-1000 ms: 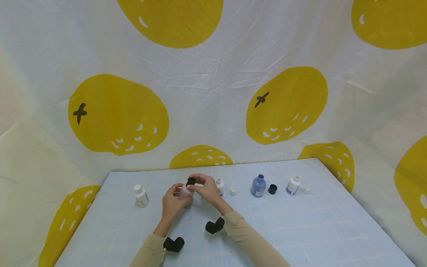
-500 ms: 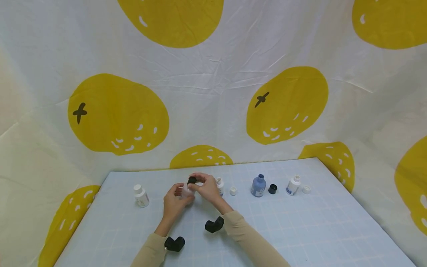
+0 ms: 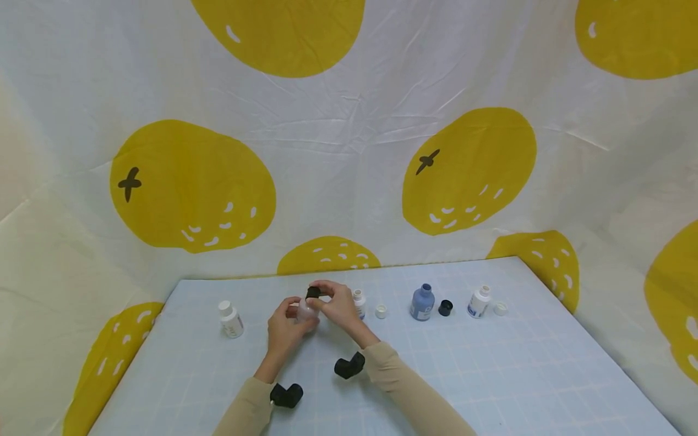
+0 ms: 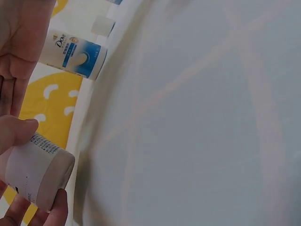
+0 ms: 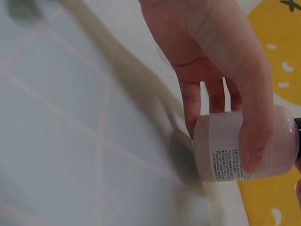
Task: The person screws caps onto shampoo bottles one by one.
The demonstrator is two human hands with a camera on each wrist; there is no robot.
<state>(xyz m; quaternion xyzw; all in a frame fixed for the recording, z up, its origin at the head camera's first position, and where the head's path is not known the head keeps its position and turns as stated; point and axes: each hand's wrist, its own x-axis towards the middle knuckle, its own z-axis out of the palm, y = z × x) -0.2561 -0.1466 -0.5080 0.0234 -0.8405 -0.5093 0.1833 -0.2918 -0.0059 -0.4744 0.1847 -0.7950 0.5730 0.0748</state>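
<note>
A small pale-pink bottle [image 3: 307, 312] with a black cap [image 3: 313, 292] is held above the table, left of its middle. My left hand [image 3: 285, 334] grips the bottle's body, thumb on one side and fingers on the other. My right hand [image 3: 341, 307] pinches the black cap between thumb and fingers. Fine print shows on the pink bottle [image 5: 221, 150] in the right wrist view. Just beyond my right hand stands a white Dove bottle [image 4: 75, 54] with no cap on, partly hidden by that hand in the head view.
Rightward stand a white cap [image 3: 381, 312], an uncapped blue bottle [image 3: 422, 304], a black cap [image 3: 445, 307], an uncapped white bottle [image 3: 480, 302] and another white cap [image 3: 500, 309]. A capped white bottle [image 3: 231, 321] stands at left. A fruit-print curtain [image 3: 349, 200] hangs behind the table.
Both hands have shifted very slightly, with the pink bottle still in my left hand and the black cap still between my right fingers. The other bottles and caps have stayed put.
</note>
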